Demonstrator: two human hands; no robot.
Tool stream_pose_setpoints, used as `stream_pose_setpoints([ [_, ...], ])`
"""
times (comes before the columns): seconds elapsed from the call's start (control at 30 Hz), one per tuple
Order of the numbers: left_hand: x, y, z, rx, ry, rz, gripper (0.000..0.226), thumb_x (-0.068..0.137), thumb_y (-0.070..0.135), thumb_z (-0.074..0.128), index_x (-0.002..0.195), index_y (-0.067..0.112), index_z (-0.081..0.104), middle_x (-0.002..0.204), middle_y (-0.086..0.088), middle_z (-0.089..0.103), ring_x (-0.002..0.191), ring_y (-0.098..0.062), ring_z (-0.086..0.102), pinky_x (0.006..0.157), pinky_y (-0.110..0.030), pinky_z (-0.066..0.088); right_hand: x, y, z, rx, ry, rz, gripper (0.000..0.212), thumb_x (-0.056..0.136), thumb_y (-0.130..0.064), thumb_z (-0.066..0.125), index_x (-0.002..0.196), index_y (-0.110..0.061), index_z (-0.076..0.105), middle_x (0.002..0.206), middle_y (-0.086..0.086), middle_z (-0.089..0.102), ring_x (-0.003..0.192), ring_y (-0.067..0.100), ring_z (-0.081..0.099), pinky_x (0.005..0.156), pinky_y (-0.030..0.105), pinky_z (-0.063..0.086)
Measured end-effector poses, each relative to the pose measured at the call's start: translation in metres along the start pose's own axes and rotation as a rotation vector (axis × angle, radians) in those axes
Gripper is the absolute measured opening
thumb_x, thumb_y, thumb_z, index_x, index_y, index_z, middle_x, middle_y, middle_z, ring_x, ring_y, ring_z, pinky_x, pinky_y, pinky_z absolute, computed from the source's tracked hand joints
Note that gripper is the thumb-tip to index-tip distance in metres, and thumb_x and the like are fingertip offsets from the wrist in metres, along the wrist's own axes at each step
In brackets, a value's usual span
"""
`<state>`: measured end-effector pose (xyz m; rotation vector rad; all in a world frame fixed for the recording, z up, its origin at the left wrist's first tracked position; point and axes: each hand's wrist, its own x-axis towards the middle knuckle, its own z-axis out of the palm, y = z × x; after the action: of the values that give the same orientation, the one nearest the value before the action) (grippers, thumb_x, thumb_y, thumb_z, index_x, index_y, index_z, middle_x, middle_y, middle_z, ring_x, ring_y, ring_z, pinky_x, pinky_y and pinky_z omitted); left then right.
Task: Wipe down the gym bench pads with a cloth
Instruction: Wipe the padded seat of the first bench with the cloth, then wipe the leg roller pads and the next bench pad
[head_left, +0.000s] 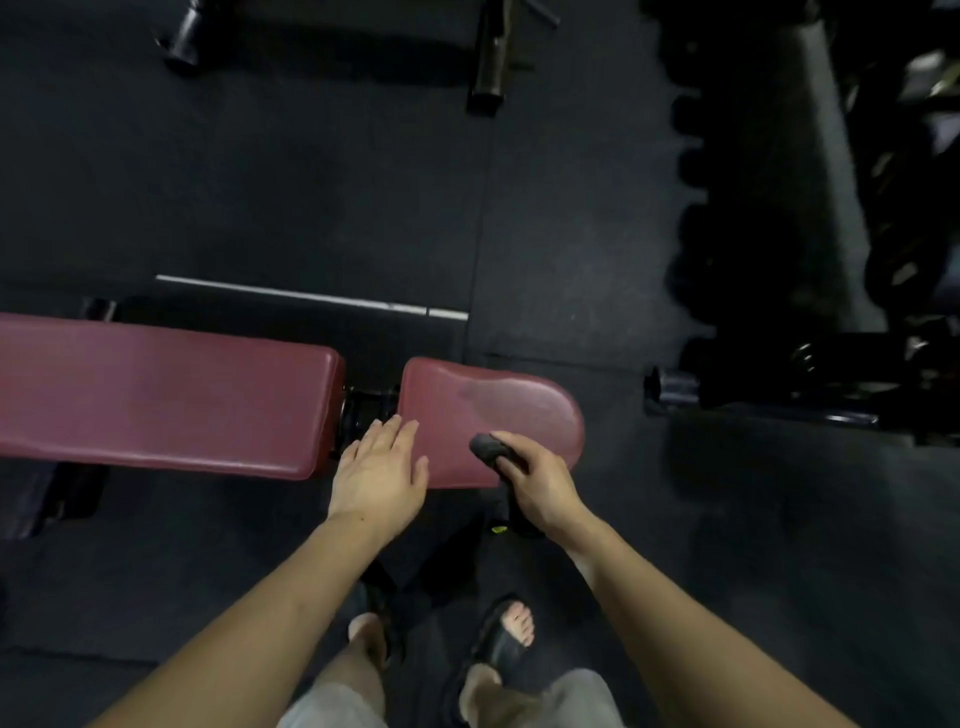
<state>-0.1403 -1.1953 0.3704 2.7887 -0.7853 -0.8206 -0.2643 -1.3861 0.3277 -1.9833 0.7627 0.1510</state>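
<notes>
dark red vinyl covers the seat pad (488, 410). on its near edge our right hand (535, 483) grips a bunched dark cloth (488, 449); our left hand (376, 475) rests flat, fingers straight. the cloth looks soft and light, best held bunched.

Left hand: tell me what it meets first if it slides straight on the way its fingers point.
The left hand points up and slightly right, so it would likely run across the short seat pad, then meet bare floor mat; depth is unclear.

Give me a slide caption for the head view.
Right hand wipes maroon seat pad with dark cloth; left hand rests open.
</notes>
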Motion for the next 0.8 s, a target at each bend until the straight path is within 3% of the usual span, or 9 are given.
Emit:
stream_pose_setpoints([
  [0.13,-0.045,0.067,-0.074,-0.058,0.111,0.039,0.057,0.107,0.043,0.033,0.161,0.022,0.028,0.169,-0.001,0.024,0.157,-0.019,0.015,0.127,-0.042,0.018,-0.049,-0.058,-0.09,-0.027,0.07,-0.057,0.032,0.101,-0.019,0.063,0.133,-0.024,0.065,0.128,-0.007,0.068,0.114,0.009,0.06,0.093,0.018,0.04],
  [0.23,-0.077,0.111,-0.124,-0.108,0.19,0.082,0.056,0.108,0.04,0.034,0.16,0.022,0.031,0.169,0.0,0.024,0.157,-0.019,0.015,0.127,-0.042,0.018,-0.086,-0.104,-0.147,0.017,0.132,-0.067,0.027,0.103,-0.022,0.061,0.129,-0.029,0.064,0.124,-0.014,0.067,0.112,0.006,0.061,0.092,0.017,0.043],
  [0.43,-0.115,0.168,-0.204,-0.202,0.361,0.159,0.053,0.107,0.037,0.04,0.157,0.022,0.036,0.169,0.002,0.024,0.157,-0.017,0.014,0.126,-0.042,0.022,-0.123,-0.178,-0.225,-0.063,0.315,-0.279,0.029,0.102,-0.014,0.062,0.13,-0.021,0.066,0.132,-0.014,0.06,0.12,-0.003,0.054,0.108,0.017,0.04],
  [0.57,-0.108,0.19,-0.24,-0.136,0.355,0.261,0.053,0.106,0.038,0.039,0.157,0.025,0.035,0.169,0.004,0.023,0.158,-0.016,0.012,0.126,-0.037,0.017,-0.123,-0.209,-0.26,-0.089,0.428,-0.374,0.028,0.104,-0.017,0.061,0.131,-0.02,0.066,0.132,-0.014,0.056,0.121,-0.009,0.051,0.104,0.006,0.033],
  [0.8,-0.086,0.243,-0.261,-0.108,0.244,0.382,0.052,0.107,0.037,0.038,0.158,0.027,0.033,0.169,0.005,0.023,0.157,-0.013,0.014,0.126,-0.033,0.017,-0.131,-0.19,-0.324,-0.028,0.616,-0.367,0.03,0.1,-0.015,0.067,0.13,-0.018,0.067,0.135,-0.011,0.06,0.127,0.004,0.056,0.11,0.02,0.04],
])
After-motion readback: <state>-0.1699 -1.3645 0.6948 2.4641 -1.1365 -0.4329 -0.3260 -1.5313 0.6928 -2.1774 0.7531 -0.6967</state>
